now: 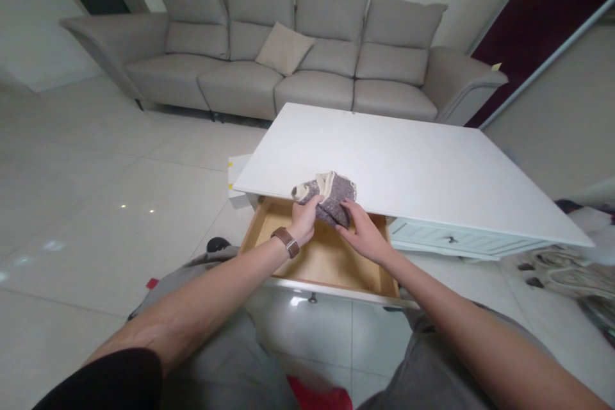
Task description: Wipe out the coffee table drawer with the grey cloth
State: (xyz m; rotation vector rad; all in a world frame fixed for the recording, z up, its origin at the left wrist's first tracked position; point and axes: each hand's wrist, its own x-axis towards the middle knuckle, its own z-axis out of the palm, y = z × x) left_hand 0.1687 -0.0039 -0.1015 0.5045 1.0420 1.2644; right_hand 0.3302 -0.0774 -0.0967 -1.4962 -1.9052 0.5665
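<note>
A bundled grey-and-cream knitted cloth [337, 195] is held over the front edge of the white coffee table; whether it is a pair of socks or gloves I cannot tell. My left hand [304, 221], with a brown-strapped watch on the wrist, grips its lower left side, thumb on top. The fingers of my right hand [362, 230] close on its lower right side. Beneath both hands, the pulled-out wooden drawer [331, 262] shows its bare bottom. Part of the drawer is hidden by my hands and forearms.
The white coffee table [408, 160] has a second, closed drawer [451, 237] to the right. A white box [237, 173] stands by its left end. Behind is a grey sofa [317, 86] with a beige cushion [285, 49]. Piled fabric [567, 269] lies at the far right.
</note>
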